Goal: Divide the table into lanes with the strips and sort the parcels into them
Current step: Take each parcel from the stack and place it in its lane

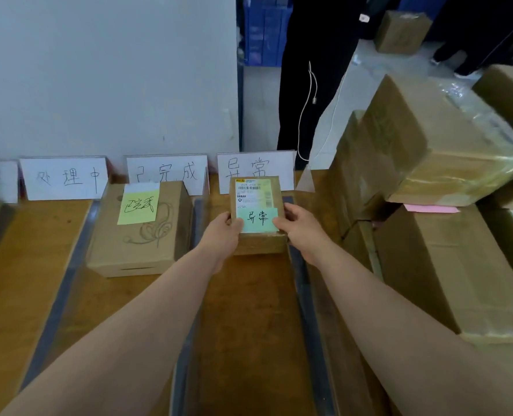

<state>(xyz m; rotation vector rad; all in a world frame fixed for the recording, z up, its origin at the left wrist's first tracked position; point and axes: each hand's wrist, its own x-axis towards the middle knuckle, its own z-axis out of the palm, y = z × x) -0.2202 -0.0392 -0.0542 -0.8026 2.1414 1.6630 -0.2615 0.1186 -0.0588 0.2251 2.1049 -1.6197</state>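
Cardboard, small parcel [253, 193], gripped on both long sides. The left hand [222, 232] holds its near left edge and the right hand [301, 228] its near right edge; on each, the fingers curl round the side and the thumb lies on top beside the green note [258, 220].

Position: the small parcel sits between the left strip [200, 214] and the right strip [307, 325], in the lane headed by the white sign [255, 166] whose characters match those on the green note. Whether its base touches the table [18, 265] or hangs just above it cannot be told.

Key relation: the parcel's long axis runs away from the person, parallel to both strips, with its far end near the foot of the sign. The hands are placed evenly, neither arm nearer. Any further travel would therefore be straight ahead along the lane; a sideways drift would meet a strip.

Adjacent lane, to the left: a larger parcel [141, 244] bearing a yellow note [138, 207]. To the right, beyond the right strip: stacked boxes [429, 265].

Judged stage: placement in the matching lane, release not yet made.
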